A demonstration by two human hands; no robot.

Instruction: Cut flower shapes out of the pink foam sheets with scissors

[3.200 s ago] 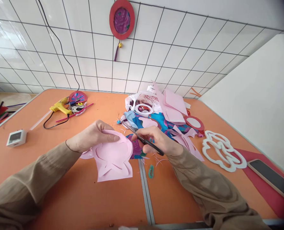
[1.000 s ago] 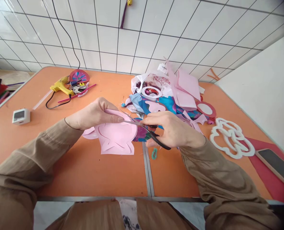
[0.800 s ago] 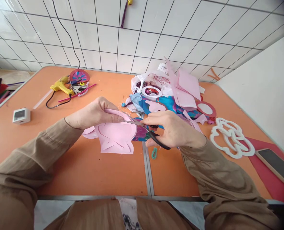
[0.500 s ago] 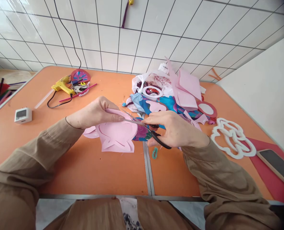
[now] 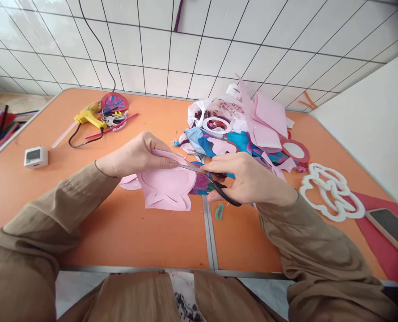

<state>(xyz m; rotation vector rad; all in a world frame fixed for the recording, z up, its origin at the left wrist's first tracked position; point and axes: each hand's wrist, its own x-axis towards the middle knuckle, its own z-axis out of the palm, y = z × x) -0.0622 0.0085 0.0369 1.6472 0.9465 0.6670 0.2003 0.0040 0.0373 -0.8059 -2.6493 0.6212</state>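
My left hand [image 5: 138,156] pinches the upper edge of a pink sheet [image 5: 167,185], thin like felt or paper, with a curved outline and slits cut in it. The scissors [image 5: 223,193], with black handles, are in my right hand [image 5: 249,179], fingers round the loops. Their blades lie along the sheet's upper right edge, close to my left fingertips. Whether the blades are fully closed I cannot tell. Behind the sheet, a smaller pink piece [image 5: 130,182] lies on the orange table [image 5: 135,241].
Beyond my hands lie blue patterned fabric [image 5: 239,142], a plastic bag [image 5: 227,107] and folded pink sheets [image 5: 269,118]. White cloud-shaped cutouts [image 5: 333,197] and a phone [image 5: 391,230] are at right. A yellow glue gun [image 5: 91,117] and a small white box [image 5: 35,157] stand left.
The view has shifted slightly, moving the whole scene a little. Both hands keep their hold on the pink sheet and scissors; the blades sit at nearly the same place on the edge.
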